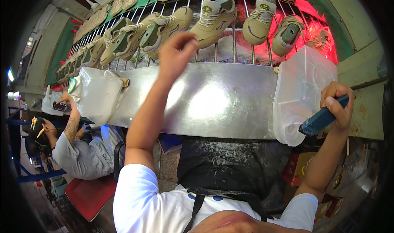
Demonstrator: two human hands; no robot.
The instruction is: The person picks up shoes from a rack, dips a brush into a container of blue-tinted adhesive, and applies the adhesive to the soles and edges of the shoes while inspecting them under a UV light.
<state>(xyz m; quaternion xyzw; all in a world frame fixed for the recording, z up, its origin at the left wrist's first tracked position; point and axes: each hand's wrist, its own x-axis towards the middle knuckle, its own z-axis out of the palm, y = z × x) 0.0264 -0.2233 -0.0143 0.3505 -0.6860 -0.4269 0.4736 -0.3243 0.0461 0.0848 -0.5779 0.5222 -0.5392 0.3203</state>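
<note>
My left hand (177, 54) is raised over the rack, its bent fingers and thumb a little apart at the toe of a beige sneaker (208, 26). Motion blurs it slightly, and whether the fingertips touch the sneaker is unclear. My right hand (338, 106) is wrapped round the blue handle of a brush (322, 119). The brush tilts down to the left, its dark tip beside the round opening of a translucent plastic container (293, 95). Two more beige sneakers, one upright (259, 21) and one tilted (287, 36), rest on the metal rods right of my left hand.
A metal worktop (205, 101) lies before me. Beyond it, rods carry a row of beige sneakers (164, 30) and several soles (123, 2) over a red glow. Another translucent container (98, 93) stands left, near a seated co-worker (82, 151). A red seat (88, 196) is below.
</note>
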